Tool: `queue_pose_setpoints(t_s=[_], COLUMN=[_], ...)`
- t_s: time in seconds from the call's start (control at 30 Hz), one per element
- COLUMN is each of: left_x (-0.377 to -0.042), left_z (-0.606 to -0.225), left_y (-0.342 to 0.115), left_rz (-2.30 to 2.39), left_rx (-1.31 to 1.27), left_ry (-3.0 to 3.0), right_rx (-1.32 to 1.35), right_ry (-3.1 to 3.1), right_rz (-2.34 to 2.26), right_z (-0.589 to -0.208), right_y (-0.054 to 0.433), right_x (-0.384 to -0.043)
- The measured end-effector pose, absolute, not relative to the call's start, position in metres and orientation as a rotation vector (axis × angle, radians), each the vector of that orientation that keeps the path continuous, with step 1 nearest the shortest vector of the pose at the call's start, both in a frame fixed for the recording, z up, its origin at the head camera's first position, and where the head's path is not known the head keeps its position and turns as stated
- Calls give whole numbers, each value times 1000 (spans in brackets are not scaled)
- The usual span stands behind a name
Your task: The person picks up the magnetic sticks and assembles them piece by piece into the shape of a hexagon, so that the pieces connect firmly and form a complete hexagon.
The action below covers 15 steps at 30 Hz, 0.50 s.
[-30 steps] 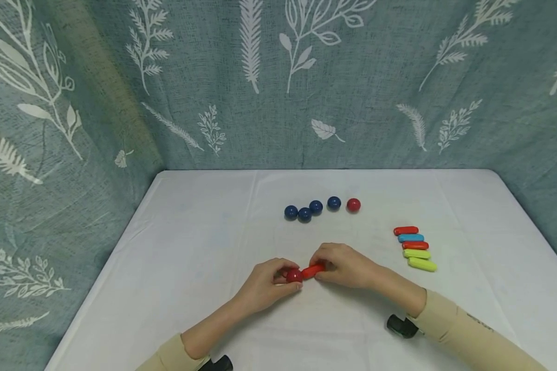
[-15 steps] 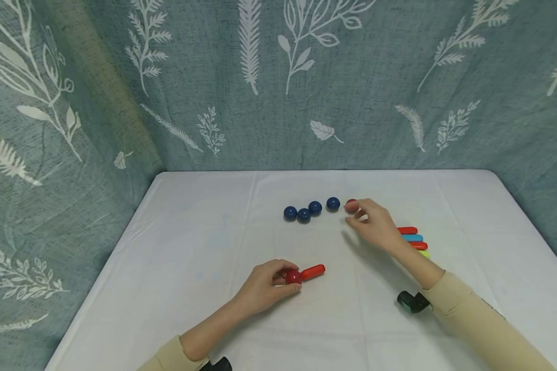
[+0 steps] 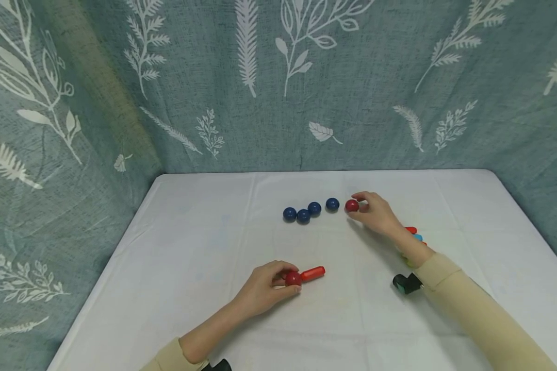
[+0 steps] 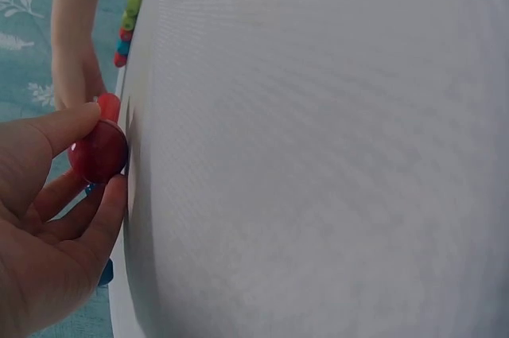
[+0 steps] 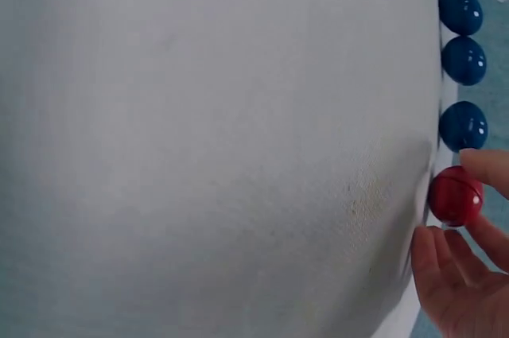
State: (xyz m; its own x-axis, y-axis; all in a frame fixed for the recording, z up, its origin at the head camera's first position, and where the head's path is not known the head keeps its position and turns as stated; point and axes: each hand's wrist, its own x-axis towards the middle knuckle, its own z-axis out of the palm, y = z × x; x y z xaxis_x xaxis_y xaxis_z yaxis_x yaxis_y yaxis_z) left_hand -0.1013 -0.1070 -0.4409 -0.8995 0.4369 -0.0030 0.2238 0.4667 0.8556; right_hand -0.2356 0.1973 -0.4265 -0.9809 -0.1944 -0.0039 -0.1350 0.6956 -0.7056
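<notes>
One red ball [image 3: 293,279], touching one red stick [image 3: 313,273], is pinched by the left hand [image 3: 265,285]; another red ball [image 3: 351,205], beside four blue balls [image 3: 304,216], by the right hand [image 3: 376,213]. The white table [image 3: 190,242] is backed by a leafy curtain [image 3: 362,77].

Wrist views look dimmer than the head view.
</notes>
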Motion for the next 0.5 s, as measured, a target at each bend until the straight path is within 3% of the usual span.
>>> queue_pose_setpoints(t_s=[0.23,0.5], left_x=[-100,-100], left_z=[-440,-440], left_y=[-107,-107], left_rz=[1408,1396], left_rx=[564,556], left_ry=[2497,2518], right_rx=[-360,-621], right_ry=[2833,2678], right_rz=[-1122,-1122], right_z=[-429,-429], right_y=[191,180], right_x=[-235,-207])
